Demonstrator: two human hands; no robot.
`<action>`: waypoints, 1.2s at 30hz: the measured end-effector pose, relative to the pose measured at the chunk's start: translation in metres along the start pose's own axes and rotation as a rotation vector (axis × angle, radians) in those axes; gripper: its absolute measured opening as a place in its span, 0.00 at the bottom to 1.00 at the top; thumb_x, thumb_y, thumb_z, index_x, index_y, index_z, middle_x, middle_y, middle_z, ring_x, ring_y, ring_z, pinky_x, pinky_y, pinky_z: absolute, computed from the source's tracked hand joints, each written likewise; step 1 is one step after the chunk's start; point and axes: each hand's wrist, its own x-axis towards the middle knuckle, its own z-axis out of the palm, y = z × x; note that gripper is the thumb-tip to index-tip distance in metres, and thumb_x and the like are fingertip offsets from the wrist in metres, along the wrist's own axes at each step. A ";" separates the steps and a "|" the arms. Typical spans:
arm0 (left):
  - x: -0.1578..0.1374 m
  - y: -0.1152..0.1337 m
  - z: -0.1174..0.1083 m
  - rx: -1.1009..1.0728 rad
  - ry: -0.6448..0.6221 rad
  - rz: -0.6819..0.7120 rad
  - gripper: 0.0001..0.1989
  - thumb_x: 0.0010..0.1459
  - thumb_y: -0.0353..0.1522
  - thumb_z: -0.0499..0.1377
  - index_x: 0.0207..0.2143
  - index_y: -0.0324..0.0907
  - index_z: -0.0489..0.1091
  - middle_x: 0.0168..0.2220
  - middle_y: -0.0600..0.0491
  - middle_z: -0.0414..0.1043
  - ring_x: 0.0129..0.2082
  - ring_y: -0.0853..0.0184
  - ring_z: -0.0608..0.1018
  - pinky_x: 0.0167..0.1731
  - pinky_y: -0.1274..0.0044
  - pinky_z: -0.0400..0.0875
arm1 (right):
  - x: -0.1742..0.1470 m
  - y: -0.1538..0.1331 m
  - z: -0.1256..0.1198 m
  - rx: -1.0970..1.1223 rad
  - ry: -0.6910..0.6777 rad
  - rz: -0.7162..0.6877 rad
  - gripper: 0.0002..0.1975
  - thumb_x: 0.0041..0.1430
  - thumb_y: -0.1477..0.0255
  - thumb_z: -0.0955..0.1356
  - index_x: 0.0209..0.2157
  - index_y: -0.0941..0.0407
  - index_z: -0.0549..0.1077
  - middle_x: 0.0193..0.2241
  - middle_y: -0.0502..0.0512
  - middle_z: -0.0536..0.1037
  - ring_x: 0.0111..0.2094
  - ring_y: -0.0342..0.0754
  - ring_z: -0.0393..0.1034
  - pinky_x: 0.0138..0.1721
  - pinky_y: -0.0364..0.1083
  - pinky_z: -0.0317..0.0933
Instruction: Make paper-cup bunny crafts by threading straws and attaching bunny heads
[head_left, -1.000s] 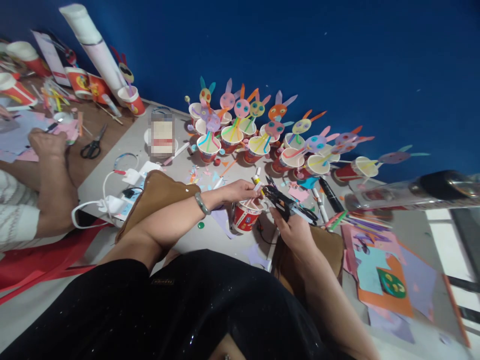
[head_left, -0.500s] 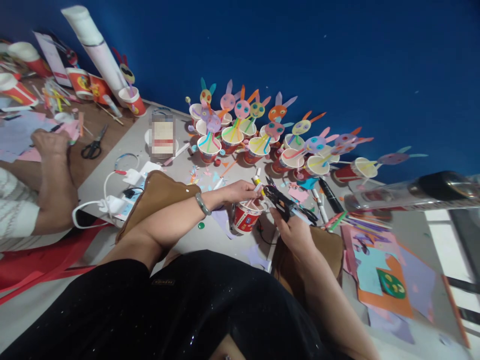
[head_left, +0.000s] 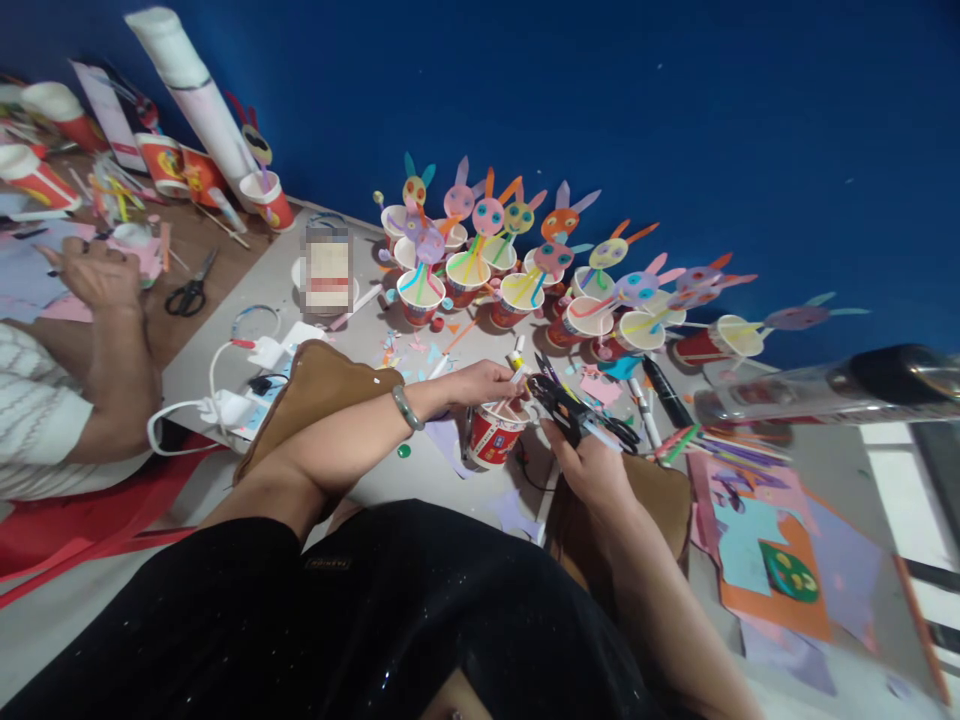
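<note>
My left hand [head_left: 486, 384] is closed in a pinch on a small pale strip [head_left: 517, 376], just above a red-and-white paper cup [head_left: 495, 440]. Pinkish pieces show at the cup's mouth. In my right hand [head_left: 592, 465] is a black hot glue gun [head_left: 561, 408], its tip pointing left toward the left fingertips and the cup rim. A translucent glue stick [head_left: 604, 436] juts from its back end. My fingers partly hide the gun's grip. A black cord [head_left: 534, 484] lies beside the cup.
Paper cups with rabbit heads [head_left: 489, 218] crowd the back along the blue wall. A clear bottle [head_left: 810, 392] and coloured paper [head_left: 817, 545] lie right. Left are a power strip [head_left: 259, 400], scissors [head_left: 187, 298] and a co-worker's hand [head_left: 97, 275]. Two brown cushioned pieces [head_left: 322, 385] flank the cup.
The co-worker's hand at left has lifted and turned, its fingers now more spread. My own hands, the cup and the glue gun stay nearly in place; the view shifts slightly.
</note>
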 end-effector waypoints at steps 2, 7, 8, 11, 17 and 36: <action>-0.001 0.000 0.000 -0.008 -0.003 0.005 0.18 0.53 0.40 0.72 0.34 0.32 0.76 0.30 0.47 0.82 0.29 0.68 0.81 0.36 0.77 0.73 | -0.001 0.001 0.000 -0.009 0.001 0.006 0.22 0.68 0.52 0.64 0.44 0.55 0.79 0.40 0.64 0.85 0.44 0.61 0.81 0.46 0.55 0.73; -0.002 0.002 0.002 0.016 0.022 -0.010 0.16 0.54 0.37 0.72 0.35 0.33 0.77 0.30 0.47 0.82 0.30 0.68 0.81 0.36 0.77 0.73 | 0.000 0.000 0.000 -0.007 0.020 0.007 0.21 0.68 0.53 0.64 0.42 0.54 0.79 0.38 0.64 0.85 0.42 0.61 0.81 0.45 0.55 0.73; -0.002 0.002 0.003 0.009 0.020 -0.007 0.16 0.54 0.38 0.72 0.35 0.33 0.77 0.30 0.47 0.82 0.30 0.68 0.81 0.36 0.77 0.73 | 0.000 0.000 0.000 -0.005 0.021 0.005 0.21 0.68 0.53 0.64 0.43 0.54 0.79 0.38 0.64 0.85 0.42 0.61 0.80 0.45 0.55 0.73; -0.003 0.003 0.003 -0.018 0.014 -0.004 0.18 0.54 0.39 0.73 0.35 0.33 0.76 0.30 0.47 0.81 0.29 0.68 0.81 0.35 0.77 0.73 | 0.000 -0.003 -0.002 -0.002 0.014 0.011 0.20 0.68 0.53 0.65 0.43 0.54 0.78 0.38 0.63 0.84 0.41 0.60 0.80 0.44 0.54 0.73; -0.004 0.004 0.004 -0.012 0.019 -0.009 0.19 0.52 0.40 0.74 0.34 0.32 0.76 0.30 0.47 0.81 0.29 0.68 0.81 0.35 0.76 0.73 | -0.001 -0.007 -0.005 0.004 0.003 0.007 0.17 0.68 0.55 0.65 0.37 0.53 0.77 0.37 0.63 0.84 0.43 0.61 0.80 0.47 0.55 0.72; -0.001 0.001 0.001 -0.035 -0.005 -0.014 0.19 0.51 0.39 0.74 0.35 0.33 0.77 0.30 0.47 0.82 0.29 0.68 0.82 0.36 0.77 0.74 | -0.003 -0.005 -0.002 -0.049 -0.005 0.074 0.20 0.69 0.54 0.63 0.38 0.53 0.78 0.33 0.64 0.83 0.44 0.63 0.79 0.48 0.56 0.72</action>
